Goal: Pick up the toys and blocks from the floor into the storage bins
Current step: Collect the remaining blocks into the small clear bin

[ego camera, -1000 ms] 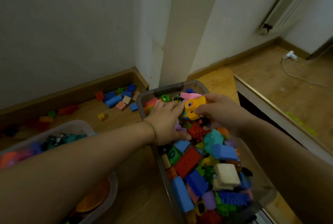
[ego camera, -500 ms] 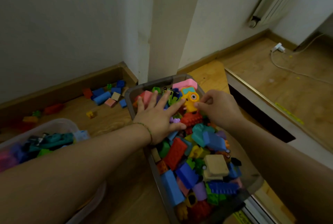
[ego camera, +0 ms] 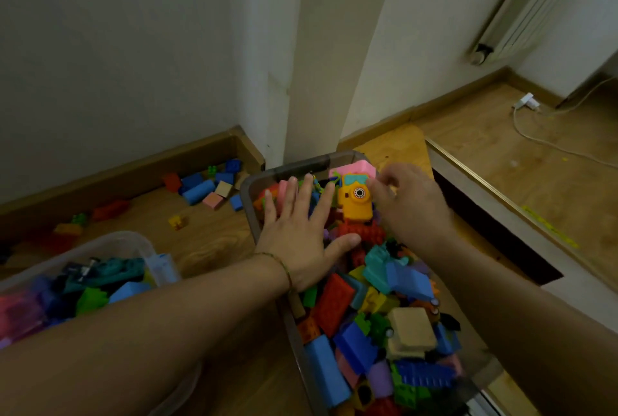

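A grey translucent bin (ego camera: 302, 163) stands on the wooden floor, piled high with coloured blocks. My left hand (ego camera: 301, 231) lies flat with fingers spread on the blocks at the bin's far end. My right hand (ego camera: 409, 206) is beside it, fingers curled and pinching the right edge of a yellow toy camera (ego camera: 354, 200) that sits on top of the pile next to a pink block (ego camera: 352, 168). Loose blue, pink and tan blocks (ego camera: 204, 190) lie on the floor by the skirting board, with a small yellow block (ego camera: 177, 222) nearer.
A clear bin (ego camera: 100, 241) with mixed toys stands at the left under my forearm. More red and green blocks (ego camera: 108, 210) lie along the left skirting. A wall corner rises behind the grey bin. To the right are a door track ledge (ego camera: 495, 195) and a white cable (ego camera: 528, 103).
My left hand's fingers have spread out flat over the blocks. The yellow toy camera has gone from being lifted in my right hand to resting on the pile. The view shifted slightly.
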